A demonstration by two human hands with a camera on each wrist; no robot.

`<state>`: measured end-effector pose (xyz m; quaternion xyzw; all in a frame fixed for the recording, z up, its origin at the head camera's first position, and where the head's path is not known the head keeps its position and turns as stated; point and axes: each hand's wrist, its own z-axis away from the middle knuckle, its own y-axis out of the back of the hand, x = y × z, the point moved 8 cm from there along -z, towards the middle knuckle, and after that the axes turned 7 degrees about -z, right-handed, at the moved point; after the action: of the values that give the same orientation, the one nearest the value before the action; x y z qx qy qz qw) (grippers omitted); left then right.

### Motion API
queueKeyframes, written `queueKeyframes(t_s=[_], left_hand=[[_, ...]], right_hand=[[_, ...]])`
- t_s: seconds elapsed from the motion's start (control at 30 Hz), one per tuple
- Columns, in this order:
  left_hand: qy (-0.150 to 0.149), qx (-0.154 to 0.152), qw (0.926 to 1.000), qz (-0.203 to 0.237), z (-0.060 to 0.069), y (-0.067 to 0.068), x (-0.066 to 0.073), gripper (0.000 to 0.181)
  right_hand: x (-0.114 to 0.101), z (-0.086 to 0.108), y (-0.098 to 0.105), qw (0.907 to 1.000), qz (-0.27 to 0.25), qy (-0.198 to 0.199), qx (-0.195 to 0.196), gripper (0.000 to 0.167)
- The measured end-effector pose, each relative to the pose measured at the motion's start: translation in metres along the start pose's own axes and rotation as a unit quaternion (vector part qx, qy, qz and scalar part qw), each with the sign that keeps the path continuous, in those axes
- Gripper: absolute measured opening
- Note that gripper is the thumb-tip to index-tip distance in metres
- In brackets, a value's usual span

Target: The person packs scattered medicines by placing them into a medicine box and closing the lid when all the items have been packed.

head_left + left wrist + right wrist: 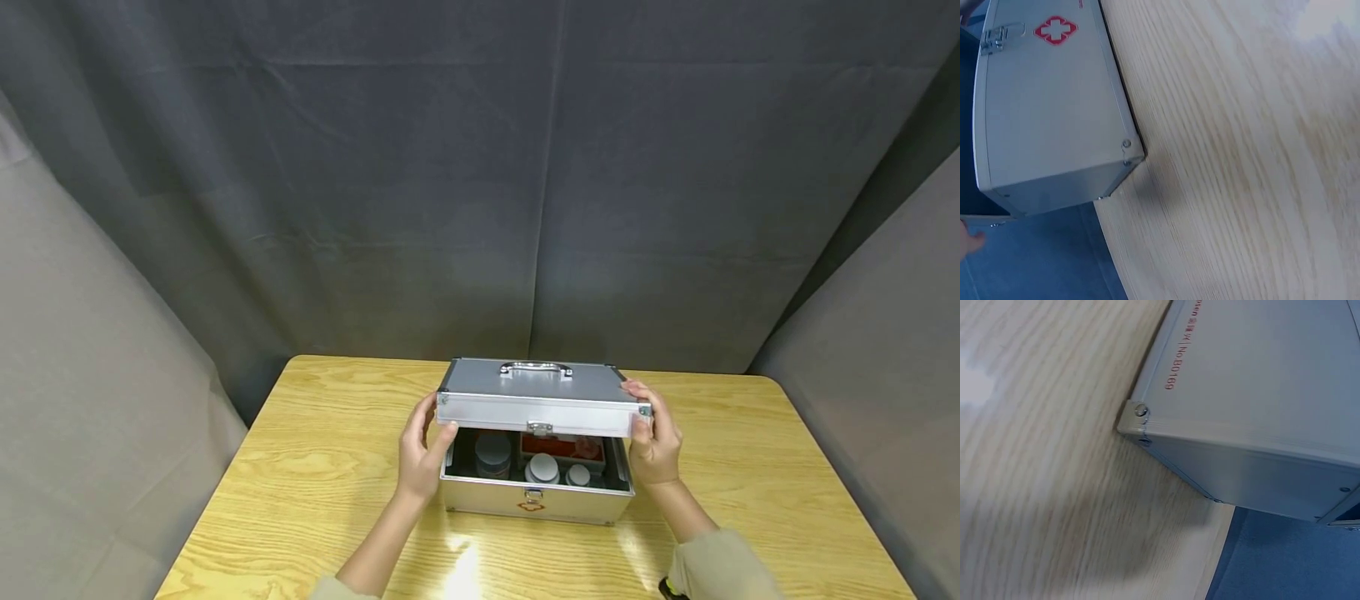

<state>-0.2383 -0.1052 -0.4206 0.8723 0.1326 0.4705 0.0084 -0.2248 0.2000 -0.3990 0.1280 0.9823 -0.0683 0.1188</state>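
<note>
A silver first-aid box (487, 497) stands on the table with its lid (487, 410) partly raised. My left hand (422, 450) grips the lid's left end, thumb at the front corner. At the opposite end my right hand (655, 442) holds the lid, its thumb near the front right corner. Through the gap I see a large grey-topped jar (492, 450), two white-capped bottles, one of them larger (542, 468), and a red-and-white carton (570, 448). A red cross emblem (1055, 30) marks the box front in the left wrist view. The right wrist view shows red print (1179, 356).
The wood-grain table (322, 467) extends to both sides of the box. Behind it hangs a dark grey curtain (405, 208), and paler cloth walls (97, 400) flank it. A metal handle (536, 367) tops the lid; a latch (533, 495) is on the box front.
</note>
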Motion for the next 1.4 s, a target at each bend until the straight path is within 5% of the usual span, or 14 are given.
queueKeyframes(t_s=[0.13,0.4,0.63,1.0,1.4], left_hand=[[-0.014,0.035,0.9993,0.009,0.003,0.0,0.0,0.04],[-0.092,0.063,0.9937,-0.007,0.013,0.005,0.002,0.039],[-0.124,0.053,0.9909,-0.003,0.025,0.01,0.0,0.038],[-0.187,0.03,0.9818,-0.014,0.038,0.013,-0.002,0.04],[-0.19,-0.007,0.9815,-0.025,0.045,0.011,-0.012,0.043]], right_hand=[[-0.003,0.005,0.001,0.9998,0.016,-0.011,-0.008,0.043],[-0.007,0.024,0.003,0.9939,0.073,-0.064,-0.054,0.037],[-0.009,0.049,0.006,0.9871,0.089,-0.098,-0.09,0.046],[-0.011,0.073,0.013,0.984,0.099,-0.1,-0.11,0.046],[-0.013,0.087,0.015,0.9823,0.117,-0.079,-0.123,0.045]])
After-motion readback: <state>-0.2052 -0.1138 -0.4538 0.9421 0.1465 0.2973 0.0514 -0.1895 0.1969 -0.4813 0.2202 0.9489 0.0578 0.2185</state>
